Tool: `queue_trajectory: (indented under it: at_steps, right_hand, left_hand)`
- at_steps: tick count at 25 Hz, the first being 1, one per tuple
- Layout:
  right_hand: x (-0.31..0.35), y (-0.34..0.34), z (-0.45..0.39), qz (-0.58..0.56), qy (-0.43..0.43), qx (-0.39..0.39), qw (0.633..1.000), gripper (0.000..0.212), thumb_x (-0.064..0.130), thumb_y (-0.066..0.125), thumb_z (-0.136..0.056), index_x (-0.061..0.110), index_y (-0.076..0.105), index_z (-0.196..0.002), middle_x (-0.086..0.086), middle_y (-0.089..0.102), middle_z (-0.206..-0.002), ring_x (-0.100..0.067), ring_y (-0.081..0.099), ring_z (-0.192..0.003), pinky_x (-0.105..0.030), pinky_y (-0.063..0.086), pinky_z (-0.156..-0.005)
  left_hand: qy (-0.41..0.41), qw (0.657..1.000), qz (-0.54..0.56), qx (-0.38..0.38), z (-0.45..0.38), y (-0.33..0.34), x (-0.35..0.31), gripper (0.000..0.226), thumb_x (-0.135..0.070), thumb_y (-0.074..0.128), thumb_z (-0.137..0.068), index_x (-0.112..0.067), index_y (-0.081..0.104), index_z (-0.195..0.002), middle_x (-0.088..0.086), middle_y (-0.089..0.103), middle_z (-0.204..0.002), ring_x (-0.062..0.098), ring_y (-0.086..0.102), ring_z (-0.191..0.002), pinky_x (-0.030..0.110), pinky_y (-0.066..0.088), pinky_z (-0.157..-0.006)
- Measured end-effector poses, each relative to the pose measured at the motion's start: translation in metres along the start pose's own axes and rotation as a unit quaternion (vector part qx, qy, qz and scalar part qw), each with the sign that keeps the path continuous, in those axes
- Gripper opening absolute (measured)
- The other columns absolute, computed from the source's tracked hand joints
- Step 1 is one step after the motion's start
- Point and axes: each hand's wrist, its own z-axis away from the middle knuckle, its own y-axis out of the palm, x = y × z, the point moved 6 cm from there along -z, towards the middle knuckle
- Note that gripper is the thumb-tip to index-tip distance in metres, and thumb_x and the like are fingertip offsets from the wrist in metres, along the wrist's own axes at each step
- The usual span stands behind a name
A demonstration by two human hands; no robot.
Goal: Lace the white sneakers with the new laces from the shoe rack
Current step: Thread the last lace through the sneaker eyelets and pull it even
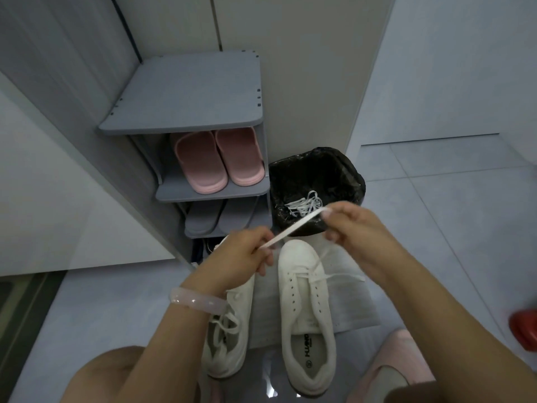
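Your left hand point(241, 251) and right hand point(353, 228) each pinch one end of a white lace point(293, 228), stretched taut above the white sneakers point(305, 309).

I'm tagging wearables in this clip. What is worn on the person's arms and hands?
Both forearms are bare, with no sleeves in view. The left wrist carries a pale, translucent pinkish bangle, smooth and rounded. The left hand and right hand show no gloves; no rings or watch can be made out.

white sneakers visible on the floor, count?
2. Left white canvas sneaker lies partly under the left forearm; right white canvas sneaker beside it, fully visible. More shoes may hide low in the rack.
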Motion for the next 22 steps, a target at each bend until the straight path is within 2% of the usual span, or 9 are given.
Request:
queue_trajectory:
  at_steps: [3,4,6,9,13,16,17,19,22]
  right_hand:
    - [0.0,-0.036,-0.008,-0.212,0.023,-0.108,0.971,0.025,0.007,0.045,-0.095,0.011,0.054,-0.072,0.002,0.051,-0.05,-0.011,0.055,-0.054,-0.023,0.055,-0.066]
    - [-0.004,-0.041,-0.008,-0.264,0.035,-0.12,0.956,0.025,0.009,0.042,-0.096,0.011,0.053,-0.073,0.001,0.056,-0.053,-0.012,0.06,-0.059,-0.022,0.057,-0.066]
    - [-0.008,-0.04,-0.009,-0.319,0.041,-0.108,0.941,0.022,0.01,0.04,-0.097,0.011,0.053,-0.079,-0.001,0.07,-0.068,-0.013,0.069,-0.077,-0.024,0.058,-0.077]
    - [-0.003,-0.035,-0.008,-0.284,-0.004,-0.096,0.954,0.021,0.013,0.043,-0.096,0.02,0.051,-0.079,0.0,0.071,-0.1,-0.013,0.063,-0.104,-0.032,0.05,-0.09]
    - [0.003,-0.041,-0.005,-0.155,-0.044,-0.129,0.979,0.021,0.015,0.051,-0.094,0.026,0.055,-0.077,0.009,0.057,-0.097,-0.009,0.053,-0.095,-0.035,0.039,-0.09]
    - [0.002,-0.035,-0.005,-0.097,-0.029,-0.105,0.989,0.018,0.013,0.051,-0.093,0.024,0.059,-0.081,0.008,0.06,-0.114,-0.01,0.053,-0.112,-0.036,0.036,-0.095]
    - [0.001,-0.031,-0.006,-0.096,-0.02,-0.091,0.991,0.016,0.012,0.05,-0.093,0.021,0.059,-0.083,0.006,0.062,-0.112,-0.014,0.054,-0.114,-0.036,0.038,-0.095]
    - [-0.001,-0.021,-0.003,-0.093,-0.007,-0.058,0.994,0.018,0.01,0.047,-0.094,0.015,0.061,-0.085,0.002,0.067,-0.1,-0.019,0.061,-0.106,-0.037,0.043,-0.096]
    - [0.003,-0.011,0.001,-0.044,-0.026,-0.003,0.999,0.028,0.01,0.042,-0.097,0.013,0.062,-0.078,-0.002,0.071,-0.092,-0.017,0.067,-0.087,-0.037,0.05,-0.09]
  left_hand:
    - [-0.083,0.988,0.019,0.128,0.002,0.03,0.026,0.029,-0.012,0.038,-0.099,-0.012,0.056,-0.075,0.001,0.063,-0.069,0.009,0.06,-0.057,0.022,0.051,-0.065]
    - [-0.098,0.982,0.023,0.162,0.003,0.041,0.03,0.034,-0.018,0.037,-0.1,-0.013,0.057,-0.073,0.002,0.064,-0.071,0.008,0.061,-0.059,0.026,0.051,-0.071]
    - [-0.108,0.972,-0.041,0.204,0.004,0.056,0.034,0.041,-0.029,0.034,-0.101,-0.011,0.061,-0.076,0.003,0.064,-0.077,0.011,0.059,-0.069,0.026,0.046,-0.081]
    - [-0.115,0.962,-0.134,0.206,0.003,0.06,0.038,0.045,-0.035,0.032,-0.101,-0.007,0.067,-0.097,0.011,0.064,-0.103,0.012,0.049,-0.085,0.023,0.036,-0.08]
    - [-0.109,0.955,-0.162,0.222,0.002,0.062,0.039,0.04,-0.03,0.036,-0.099,-0.007,0.068,-0.1,0.01,0.062,-0.113,0.015,0.053,-0.093,0.024,0.038,-0.082]
    - [-0.063,0.965,-0.147,0.207,-0.001,0.065,0.034,0.029,-0.021,0.044,-0.096,-0.007,0.069,-0.096,0.006,0.065,-0.108,0.005,0.051,-0.079,0.018,0.039,-0.073]
    - [-0.055,0.968,-0.14,0.201,-0.002,0.067,0.034,0.026,-0.02,0.046,-0.095,-0.007,0.069,-0.097,0.006,0.065,-0.108,0.002,0.049,-0.076,0.015,0.038,-0.071]
    - [-0.053,0.973,-0.138,0.174,-0.007,0.07,0.037,0.023,-0.019,0.047,-0.095,-0.007,0.065,-0.102,0.005,0.063,-0.11,0.006,0.052,-0.082,0.017,0.04,-0.074]
    - [-0.052,0.988,-0.128,0.069,-0.019,0.068,0.042,0.02,-0.023,0.048,-0.094,-0.007,0.061,-0.098,0.007,0.063,-0.099,0.019,0.057,-0.093,0.028,0.042,-0.08]
